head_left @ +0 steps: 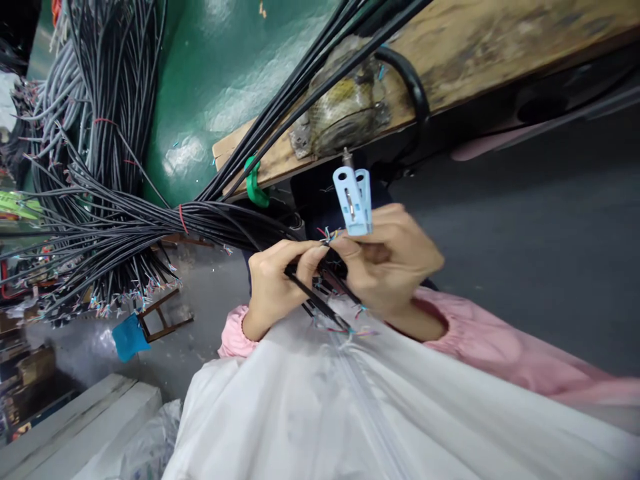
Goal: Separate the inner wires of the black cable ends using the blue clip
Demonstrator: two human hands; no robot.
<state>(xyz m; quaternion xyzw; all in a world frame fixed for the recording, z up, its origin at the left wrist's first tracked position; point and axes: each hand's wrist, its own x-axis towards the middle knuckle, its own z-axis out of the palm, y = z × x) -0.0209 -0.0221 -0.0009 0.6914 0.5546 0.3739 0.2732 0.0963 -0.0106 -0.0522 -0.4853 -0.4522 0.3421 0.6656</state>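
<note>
In the head view, my left hand (280,277) pinches the end of a black cable (313,293) between thumb and fingers. Thin coloured wires (329,233) fan out of that end. My right hand (393,263) is closed, with thumb and index fingertip on those wires, close to my left fingertips. Just above the right hand is a light blue plastic clip (353,200), by a metal tip at the bench edge; whether the hand touches it I cannot tell. More black cable ends with bared coloured wires (360,331) hang below my hands over white cloth on my lap.
A large bundle of black cables (200,223), tied with a red band (183,219), runs left from my hands. Further bundles (113,80) lie on the green surface (210,100). A wooden board (480,47) carries a taped-over device (345,100). A green hook (256,183) holds several cables.
</note>
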